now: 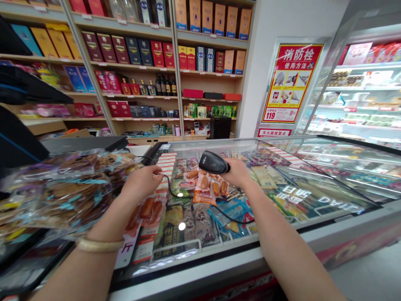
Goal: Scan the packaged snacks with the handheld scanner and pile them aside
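In the head view my right hand is wrapped round the handle of a black barcode scanner, its head pointing left. Below the scanner, orange-and-clear packs of sausages lie on the glass top of a chest freezer. My left hand is closed in a pinch on the scanner's black cable, which loops across the glass towards the right arm. Under my left forearm are more red-and-white sausage packs, partly hidden by it.
Clear bags of brown flat snacks are heaped at the left, near black checkout equipment. Frozen packs show through the glass. Shelves of boxed bottles stand behind. A lit display fridge is at the right.
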The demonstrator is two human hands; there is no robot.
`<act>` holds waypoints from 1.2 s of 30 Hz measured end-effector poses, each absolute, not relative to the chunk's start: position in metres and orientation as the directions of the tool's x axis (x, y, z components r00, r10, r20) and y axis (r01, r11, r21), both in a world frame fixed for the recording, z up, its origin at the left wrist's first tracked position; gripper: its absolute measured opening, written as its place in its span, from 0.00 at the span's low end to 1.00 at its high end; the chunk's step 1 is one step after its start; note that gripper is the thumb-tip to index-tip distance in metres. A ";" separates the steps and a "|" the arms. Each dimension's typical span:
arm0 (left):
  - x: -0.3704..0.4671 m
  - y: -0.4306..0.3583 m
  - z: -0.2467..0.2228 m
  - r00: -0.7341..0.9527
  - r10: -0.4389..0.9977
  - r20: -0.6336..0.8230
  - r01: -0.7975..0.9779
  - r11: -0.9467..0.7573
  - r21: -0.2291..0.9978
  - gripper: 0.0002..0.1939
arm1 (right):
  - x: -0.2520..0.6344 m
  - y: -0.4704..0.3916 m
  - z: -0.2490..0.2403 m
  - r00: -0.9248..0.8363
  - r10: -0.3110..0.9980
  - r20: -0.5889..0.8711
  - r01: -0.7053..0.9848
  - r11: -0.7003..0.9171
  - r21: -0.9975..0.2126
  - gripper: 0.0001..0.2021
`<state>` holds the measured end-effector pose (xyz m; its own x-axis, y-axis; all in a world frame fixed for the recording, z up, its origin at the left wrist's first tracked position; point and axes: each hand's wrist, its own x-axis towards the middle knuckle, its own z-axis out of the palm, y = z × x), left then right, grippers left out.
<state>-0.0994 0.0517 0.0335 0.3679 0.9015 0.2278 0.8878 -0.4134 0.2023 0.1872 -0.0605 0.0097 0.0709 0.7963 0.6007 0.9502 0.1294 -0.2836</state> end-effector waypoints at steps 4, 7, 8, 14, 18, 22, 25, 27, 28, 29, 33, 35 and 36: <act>-0.110 0.062 0.033 0.351 0.931 0.097 0.935 -0.354 0.016 0.23 | 0.187 -0.060 0.010 0.067 0.801 0.595 0.955 0.122 -0.271 0.09; -0.113 0.067 0.026 0.375 0.923 0.086 0.927 -0.370 -0.061 0.22 | 0.187 -0.059 0.009 0.058 0.805 0.590 0.958 0.122 -0.261 0.08; -0.113 0.067 0.024 0.379 0.922 0.078 0.925 -0.374 -0.070 0.22 | 0.186 -0.059 0.009 0.056 0.807 0.588 0.959 0.121 -0.258 0.08; -0.114 0.068 0.019 0.387 0.910 0.146 0.921 -0.387 -0.030 0.26 | 0.184 -0.059 0.008 0.043 0.830 0.557 0.965 0.110 -0.238 0.10; -0.114 0.073 0.014 0.419 0.859 0.295 0.884 -0.461 0.084 0.27 | 0.183 -0.059 0.007 0.044 0.837 0.546 0.963 0.110 -0.245 0.09; -0.111 0.073 0.014 0.383 0.857 0.344 0.868 -0.462 0.184 0.28 | 0.183 -0.058 0.007 0.041 0.836 0.548 0.958 0.123 -0.259 0.09; -0.108 0.067 0.020 0.359 0.862 0.358 0.861 -0.454 0.228 0.29 | 0.183 -0.059 0.007 0.026 0.835 0.549 0.956 0.140 -0.258 0.09; -0.105 0.062 0.024 0.376 0.839 0.393 0.829 -0.494 0.262 0.29 | 0.181 -0.060 0.008 0.005 0.841 0.541 0.955 0.156 -0.252 0.09; -0.103 0.059 0.025 0.389 0.822 0.416 0.805 -0.523 0.281 0.29 | 0.180 -0.060 0.009 -0.010 0.846 0.534 0.956 0.165 -0.243 0.09; -0.101 0.056 0.026 0.403 0.803 0.438 0.778 -0.553 0.298 0.29 | 0.178 -0.060 0.009 -0.028 0.849 0.527 0.958 0.173 -0.228 0.10; -0.095 0.049 0.028 0.411 0.785 0.464 0.737 -0.586 0.337 0.23 | 0.171 -0.062 0.013 -0.105 0.860 0.499 0.968 0.204 -0.149 0.11; -0.093 0.048 0.028 0.420 0.784 0.456 0.728 -0.592 0.346 0.18 | 0.168 -0.063 0.015 -0.128 0.866 0.482 0.967 0.217 -0.132 0.10; -0.092 0.048 0.027 0.433 0.774 0.463 0.712 -0.608 0.351 0.17 | 0.167 -0.063 0.015 -0.134 0.869 0.476 0.967 0.221 -0.130 0.10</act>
